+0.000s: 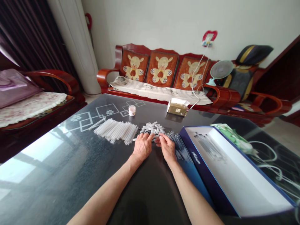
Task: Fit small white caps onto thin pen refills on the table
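My left hand (143, 145) is closed at the near edge of a pile of small white pieces (153, 127), its fingers curled over. Whatever lies in its grip is hidden. Close beside it, my right hand (167, 147) pinches thumb and fingertips together by the same pile; what they hold is too small to make out. Left of the hands lies a row of whitish translucent tubes (118, 130). To the right, thin dark rods (179, 144) lie in a bundle near my right hand.
A blue-edged open box (243, 184) stands on the right, with thin grey rods (209, 145) inside. Beyond it are a green packet (234, 137) and white cables (278, 170). A small white jar (132, 110) and a tissue box (177, 108) stand farther back on the dark table (93, 175).
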Motion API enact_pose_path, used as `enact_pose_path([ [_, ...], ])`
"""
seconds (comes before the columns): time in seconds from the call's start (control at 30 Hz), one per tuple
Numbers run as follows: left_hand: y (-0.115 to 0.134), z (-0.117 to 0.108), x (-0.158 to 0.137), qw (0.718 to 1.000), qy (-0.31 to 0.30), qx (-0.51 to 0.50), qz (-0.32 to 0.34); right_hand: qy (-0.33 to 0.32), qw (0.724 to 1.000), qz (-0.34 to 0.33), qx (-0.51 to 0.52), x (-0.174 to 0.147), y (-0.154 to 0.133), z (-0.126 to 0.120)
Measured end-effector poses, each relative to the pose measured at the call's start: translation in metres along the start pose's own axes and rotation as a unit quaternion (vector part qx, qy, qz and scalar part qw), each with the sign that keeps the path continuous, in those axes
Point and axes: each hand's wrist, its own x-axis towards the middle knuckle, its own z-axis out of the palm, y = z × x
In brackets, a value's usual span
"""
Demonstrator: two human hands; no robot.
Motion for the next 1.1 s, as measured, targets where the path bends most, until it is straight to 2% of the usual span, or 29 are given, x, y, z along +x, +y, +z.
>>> enact_pose_path([
  [0.3, -0.004, 0.013, -0.011, 1.0, 0.009, 0.009, -0.018, -0.026, 0.997, 0.008, -0.071, -0.004, 0.012, 0.006],
  [0.57, -0.005, 0.011, -0.006, 1.0, -0.004, 0.022, -0.008, -0.038, 0.998, 0.023, -0.045, 0.001, 0.012, 0.003],
  [0.77, -0.006, 0.009, -0.005, 0.999, -0.015, 0.018, -0.023, -0.083, 0.995, 0.013, -0.055, 0.0, 0.009, 0.001],
  [1.0, -0.006, 0.009, -0.004, 0.999, -0.025, 0.016, -0.022, -0.043, 0.995, 0.031, -0.085, 0.0, 0.009, 0.005],
  [1.1, -0.007, 0.009, -0.004, 0.999, -0.026, 0.009, -0.021, -0.05, 0.995, 0.019, -0.084, -0.002, 0.007, 0.005],
])
